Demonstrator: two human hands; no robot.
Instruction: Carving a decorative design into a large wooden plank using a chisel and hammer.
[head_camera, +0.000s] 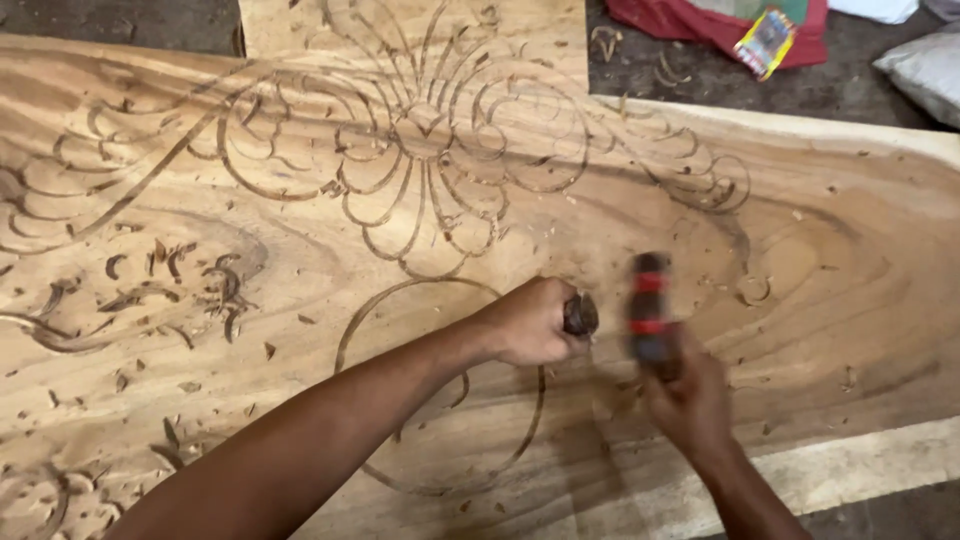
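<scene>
Here, notes from beside the slab.

Chisel: dark-handled chisel (580, 314), butt end showing out of the left fist; blade hidden under the hand, seemingly set on the wood just right of the big carved ring. Held low and steep, likely so the edge stays on the line.

Left hand: left hand (530, 322) wrapped tight round the chisel handle, fingers pressed together about it, heel of the hand resting on the wood, probably for steadiness.

Mallet: dark mallet (648, 308) with two red bands, blurred, just beside the chisel butt and level with it; whether it touches the butt cannot be told.

Right hand: right hand (692, 400) closed on the mallet's lower end, grip clamped round it, wrist below and to the right, so the head swings sideways at the chisel.

Ring: carved ring groove (352, 330) under the left forearm, partly covered by it.

Slab: broad pale wooden slab (850, 300) lying flat, serving as the tabletop; the flower-and-scroll pattern (430, 130) is cut into its far half, and shavings (170, 265) lie scattered to the left.

Beyond: dark floor at the far edge, with red cloth (700, 22), a small colourful packet (765, 40) on it, and a grey sack (925, 70) at the corner, all well apart from the hands.
</scene>
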